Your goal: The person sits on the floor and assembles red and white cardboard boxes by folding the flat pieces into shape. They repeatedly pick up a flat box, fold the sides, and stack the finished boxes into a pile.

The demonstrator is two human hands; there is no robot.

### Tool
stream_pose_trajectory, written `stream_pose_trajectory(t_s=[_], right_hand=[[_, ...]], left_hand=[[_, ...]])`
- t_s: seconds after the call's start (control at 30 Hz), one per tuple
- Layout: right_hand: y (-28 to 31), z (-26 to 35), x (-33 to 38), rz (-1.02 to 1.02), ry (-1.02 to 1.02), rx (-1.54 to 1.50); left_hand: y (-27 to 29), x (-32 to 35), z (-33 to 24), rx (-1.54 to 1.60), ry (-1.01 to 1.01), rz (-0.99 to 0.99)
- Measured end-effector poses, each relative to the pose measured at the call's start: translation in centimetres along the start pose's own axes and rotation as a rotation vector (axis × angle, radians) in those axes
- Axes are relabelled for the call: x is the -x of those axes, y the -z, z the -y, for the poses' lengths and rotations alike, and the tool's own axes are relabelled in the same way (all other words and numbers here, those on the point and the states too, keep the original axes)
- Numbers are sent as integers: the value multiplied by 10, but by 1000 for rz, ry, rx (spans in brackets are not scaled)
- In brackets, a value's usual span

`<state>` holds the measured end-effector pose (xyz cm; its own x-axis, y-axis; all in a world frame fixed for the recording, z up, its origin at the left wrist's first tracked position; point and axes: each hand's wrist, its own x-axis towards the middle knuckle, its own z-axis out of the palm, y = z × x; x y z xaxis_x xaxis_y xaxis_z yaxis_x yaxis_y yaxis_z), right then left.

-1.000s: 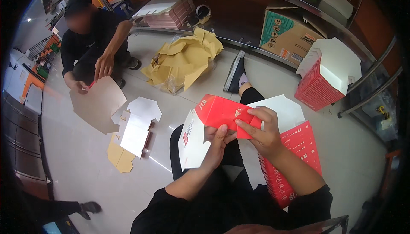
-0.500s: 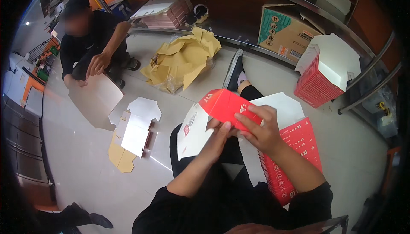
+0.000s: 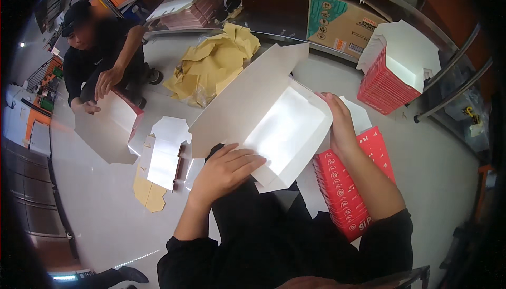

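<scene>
So, glossy pale floor (image 3: 110, 210), metal-edged shelf (image 3: 274, 35) at the back, carton (image 3: 337, 23) on it; open box (image 3: 287, 123) over the lap (image 3: 237, 210), left grip (image 3: 225, 170) holding its near-left edge, right grip (image 3: 341, 125) its right wall.

On the nearby stack of red boxes (image 3: 345, 199) at the right, we see white lettering along the near end and a row of small round emblems down the left edges. Farther right, the other red stack (image 3: 382, 89) bears fine white print, mostly too small for us to read. On the far shelf, the brown carton (image 3: 337, 31) shows dark capitals, an orange label, a barcode-like block and round pictograms on teal.
</scene>
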<state>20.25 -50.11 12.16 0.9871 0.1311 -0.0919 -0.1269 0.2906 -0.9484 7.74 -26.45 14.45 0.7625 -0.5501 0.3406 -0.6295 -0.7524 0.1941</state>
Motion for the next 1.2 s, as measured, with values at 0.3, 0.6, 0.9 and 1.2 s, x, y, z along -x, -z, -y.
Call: stream_pose_trajectory(t_s=[0.3, 0.6, 0.9, 1.2], right_hand=[[-19, 8, 29, 606, 801, 1041], [-25, -11, 25, 631, 761, 1122], [-26, -9, 28, 598, 866, 1056], [-25, -10, 25, 775, 829, 1069]], left_hand=[[-30, -5, -19, 538, 629, -51], [-28, -15, -24, 691, 771, 78], [-14, -31, -28, 611, 730, 26], [-3, -42, -27, 622, 723, 45]])
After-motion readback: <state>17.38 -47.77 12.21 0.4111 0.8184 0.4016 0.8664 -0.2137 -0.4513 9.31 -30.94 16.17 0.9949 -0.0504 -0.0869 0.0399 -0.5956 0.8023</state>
